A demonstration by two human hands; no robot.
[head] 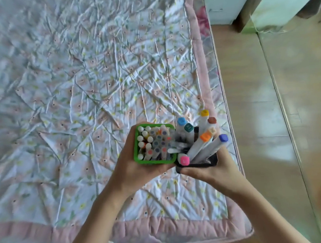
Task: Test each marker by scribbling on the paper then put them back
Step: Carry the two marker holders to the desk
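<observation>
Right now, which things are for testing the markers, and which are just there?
For the job:
green holder of small markers, gripped by left hand
black holder of big markers, gripped by right hand

Just there:
flowery quilt
wooden floor

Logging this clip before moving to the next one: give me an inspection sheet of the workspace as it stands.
Surface: wrinkled floral quilt with a pink border, on a bed.
Job's things: green holder packed with thin markers; black mesh holder with thick markers, caps blue, teal, yellow, brown, orange, pink among them. Holders side by side. No paper seen.
Clutter: nothing seen.
Grips: left hand holds the green holder; right hand holds the black mesh holder.
Cables: nothing seen.
Surroundings: tiled floor to the right; furniture legs at top right.
</observation>
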